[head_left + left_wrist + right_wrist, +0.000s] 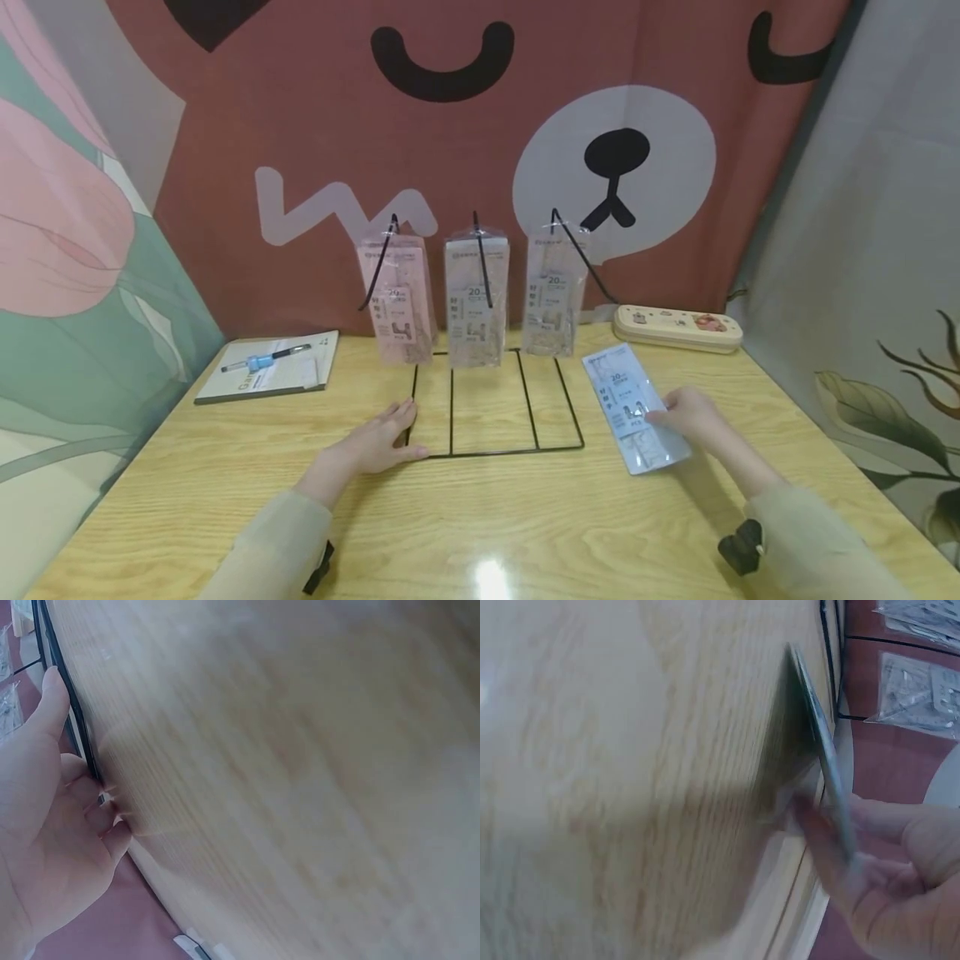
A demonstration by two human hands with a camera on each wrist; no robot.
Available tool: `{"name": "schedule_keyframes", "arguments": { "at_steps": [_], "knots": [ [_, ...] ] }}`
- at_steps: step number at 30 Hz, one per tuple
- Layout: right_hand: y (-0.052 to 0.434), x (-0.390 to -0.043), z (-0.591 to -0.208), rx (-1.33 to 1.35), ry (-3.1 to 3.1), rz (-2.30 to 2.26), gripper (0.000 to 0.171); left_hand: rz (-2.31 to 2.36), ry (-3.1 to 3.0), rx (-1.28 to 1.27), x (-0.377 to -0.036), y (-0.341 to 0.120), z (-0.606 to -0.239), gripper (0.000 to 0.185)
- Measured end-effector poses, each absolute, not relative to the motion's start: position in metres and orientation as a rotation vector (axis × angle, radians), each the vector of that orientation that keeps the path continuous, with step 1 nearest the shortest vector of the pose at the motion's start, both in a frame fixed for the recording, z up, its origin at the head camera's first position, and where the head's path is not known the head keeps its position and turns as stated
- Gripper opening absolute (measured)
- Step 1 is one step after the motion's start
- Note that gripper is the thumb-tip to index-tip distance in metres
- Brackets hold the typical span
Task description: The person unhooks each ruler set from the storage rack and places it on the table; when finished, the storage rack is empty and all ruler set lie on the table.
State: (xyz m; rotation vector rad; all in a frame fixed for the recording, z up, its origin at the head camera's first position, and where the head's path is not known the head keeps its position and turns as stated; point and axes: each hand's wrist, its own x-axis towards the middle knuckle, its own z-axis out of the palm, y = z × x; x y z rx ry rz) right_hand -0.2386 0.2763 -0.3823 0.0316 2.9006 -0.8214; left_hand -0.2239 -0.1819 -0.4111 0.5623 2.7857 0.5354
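Right hand (693,413) pinched flat pale-blue plastic packet (626,400), edge-hold risking slippage; black wire rack (495,453) touched loose left fingers (397,413).

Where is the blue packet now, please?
In the head view, the blue packet is right of the black wire rack, in the right hand, just below the pencil case.

Both forearms (270,537) reached forward. The left hand (375,440) rested palm down, its thumb spread from the fingers; the right hand (692,414) pointed inward, pinching between thumb and fingers.
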Motion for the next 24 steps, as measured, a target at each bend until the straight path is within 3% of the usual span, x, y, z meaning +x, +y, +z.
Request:
{"name": "schedule_keyframes", "arguments": {
  "at_steps": [8, 15, 24],
  "knots": [
    [0.260, -0.246, -0.378, -0.141, 3.029, -0.737, 0.067, 0.517, 2.777, 0.562, -0.226, -0.183, -0.413, 0.083],
    [0.238, -0.270, -0.377, -0.342, 2.960, -1.115, 0.064, 0.524, 2.776, 0.551, -0.225, -0.183, -0.411, 0.082],
    [0.210, -0.298, -0.373, -0.368, 2.801, -1.516, 0.054, 0.509, 2.783, 0.570, -0.226, -0.183, -0.413, 0.082]
  ]
}}
